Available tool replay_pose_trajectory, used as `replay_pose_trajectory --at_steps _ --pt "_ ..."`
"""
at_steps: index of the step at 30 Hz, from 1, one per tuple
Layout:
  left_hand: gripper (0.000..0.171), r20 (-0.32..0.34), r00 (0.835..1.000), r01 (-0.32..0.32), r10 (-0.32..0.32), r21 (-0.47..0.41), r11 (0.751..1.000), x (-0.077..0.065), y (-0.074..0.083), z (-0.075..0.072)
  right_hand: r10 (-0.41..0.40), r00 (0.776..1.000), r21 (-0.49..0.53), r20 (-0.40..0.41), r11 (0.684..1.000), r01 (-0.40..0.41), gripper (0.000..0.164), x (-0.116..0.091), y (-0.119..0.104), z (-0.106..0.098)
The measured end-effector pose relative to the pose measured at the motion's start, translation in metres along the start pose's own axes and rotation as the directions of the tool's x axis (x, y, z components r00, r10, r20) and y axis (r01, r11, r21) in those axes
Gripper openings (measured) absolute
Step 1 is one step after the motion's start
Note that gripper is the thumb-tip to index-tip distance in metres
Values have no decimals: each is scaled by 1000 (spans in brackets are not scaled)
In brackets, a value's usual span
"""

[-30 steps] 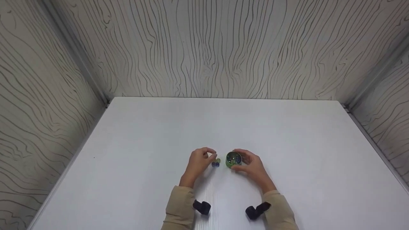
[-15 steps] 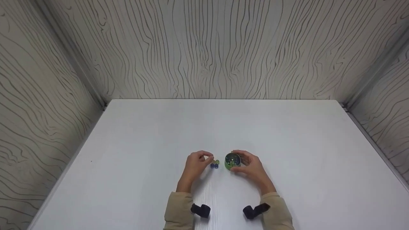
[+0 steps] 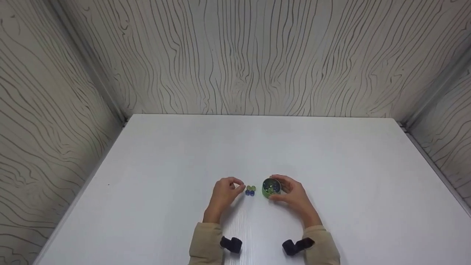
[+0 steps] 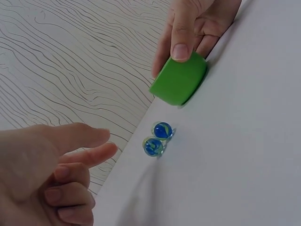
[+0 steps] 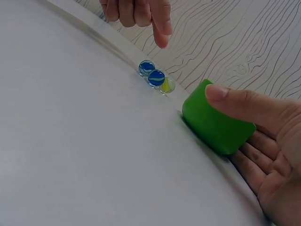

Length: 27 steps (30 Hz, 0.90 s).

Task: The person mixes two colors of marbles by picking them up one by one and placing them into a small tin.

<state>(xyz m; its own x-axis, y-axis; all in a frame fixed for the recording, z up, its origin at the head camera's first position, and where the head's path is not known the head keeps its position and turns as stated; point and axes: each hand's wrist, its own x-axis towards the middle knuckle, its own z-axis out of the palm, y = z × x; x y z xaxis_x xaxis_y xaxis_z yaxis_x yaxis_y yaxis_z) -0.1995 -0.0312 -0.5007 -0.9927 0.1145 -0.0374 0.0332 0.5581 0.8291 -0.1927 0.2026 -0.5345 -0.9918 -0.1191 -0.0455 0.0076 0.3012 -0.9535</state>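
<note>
Two yellow-green marbles [image 3: 251, 187] and two blue marbles [image 3: 250, 193] sit in a tight square cluster on the white table. My left hand [image 3: 223, 193] is just left of them; in the left wrist view its thumb and index finger [image 4: 87, 135] reach out with a gap between the tips and nothing held, the other fingers folded in. To the right of the cluster, my right hand [image 3: 294, 193] grips a small round green container [image 3: 267, 194], thumb on the near side and fingers round the far side. Several marbles [image 3: 271, 187] lie inside it.
The white table [image 3: 176, 154] runs back to a wood-grain patterned panel [image 3: 235, 59], with similar panels at both sides. Black wrist cameras [image 3: 231, 244] sit on both beige sleeves [image 3: 206, 241].
My left hand has drawn back a little to the left from the marbles, baring the yellow-green one its fingertips overlapped. The right hand keeps hold of the green container in the same place.
</note>
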Motion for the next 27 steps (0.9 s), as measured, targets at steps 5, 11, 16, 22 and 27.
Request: replay_pose_trajectory --at_steps 5,11,16,22,27 --pt "13 24 1000 18 -18 23 1000 -2 -3 3 -10 1000 32 13 999 9 69 -1 2 1" --pt "14 5 999 41 -41 30 999 -3 -4 8 -11 1000 44 14 999 10 68 -1 2 1" --pt "16 -4 997 75 -75 40 996 -3 -4 13 -5 1000 34 8 999 4 68 0 2 2" --pt "16 4 994 105 -105 34 994 -2 -5 16 3 1000 30 1 1000 -3 68 0 0 2" --pt "17 8 994 106 -106 42 994 -3 -5 17 8 1000 31 0 999 -8 68 -1 1 1"
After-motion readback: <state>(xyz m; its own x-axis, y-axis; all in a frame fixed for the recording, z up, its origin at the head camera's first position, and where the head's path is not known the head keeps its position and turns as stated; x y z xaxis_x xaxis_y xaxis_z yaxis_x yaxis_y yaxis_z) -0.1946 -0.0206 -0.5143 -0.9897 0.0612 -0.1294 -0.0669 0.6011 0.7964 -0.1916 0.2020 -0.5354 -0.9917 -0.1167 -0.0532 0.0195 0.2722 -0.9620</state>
